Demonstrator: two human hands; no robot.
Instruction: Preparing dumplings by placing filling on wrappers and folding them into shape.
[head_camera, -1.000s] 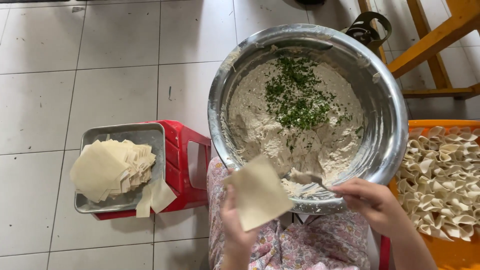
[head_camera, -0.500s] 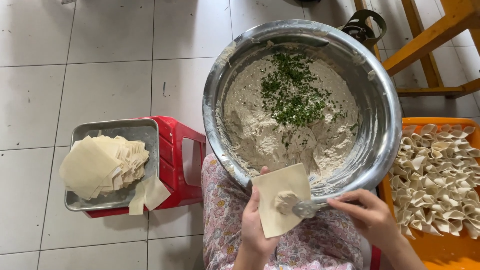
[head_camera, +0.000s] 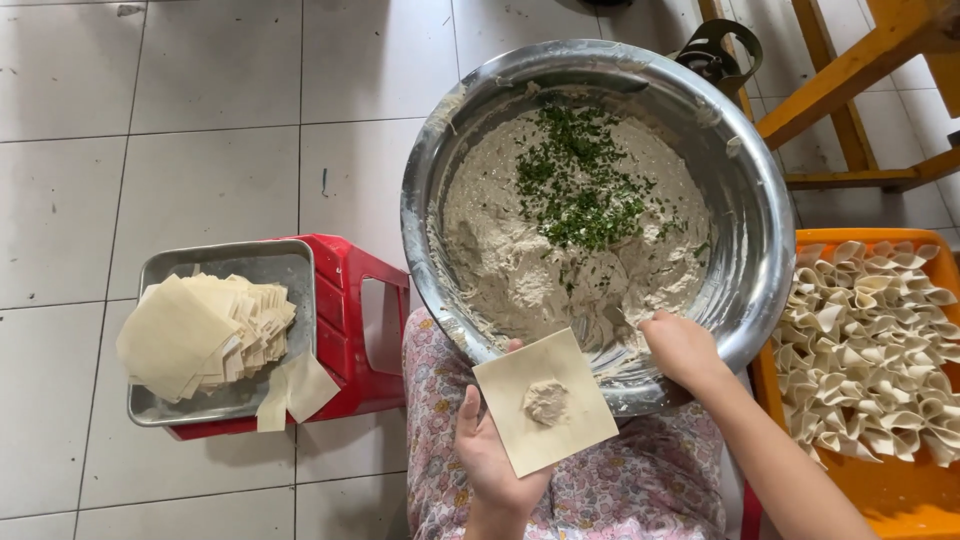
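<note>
My left hand (head_camera: 490, 462) holds a square dough wrapper (head_camera: 545, 402) flat on its palm, with a small lump of pale filling (head_camera: 546, 401) at its middle. My right hand (head_camera: 683, 352) rests at the near rim of a large steel bowl (head_camera: 745, 210), fingers curled; what it holds is hidden. The bowl carries a grey minced filling (head_camera: 520, 260) topped with chopped green herbs (head_camera: 580, 190). The bowl sits over my lap, which is covered in floral cloth (head_camera: 620, 490).
A metal tray (head_camera: 250, 265) with a stack of square wrappers (head_camera: 200, 330) sits on a red plastic stool (head_camera: 355, 330) at the left. An orange tray (head_camera: 905, 520) with several folded dumplings (head_camera: 870, 340) lies at the right. Wooden chair legs (head_camera: 850, 70) stand behind it.
The wrapper has come to lie flat on my left palm with a lump of filling on it. My right hand has gone back up to the bowl's near rim.
</note>
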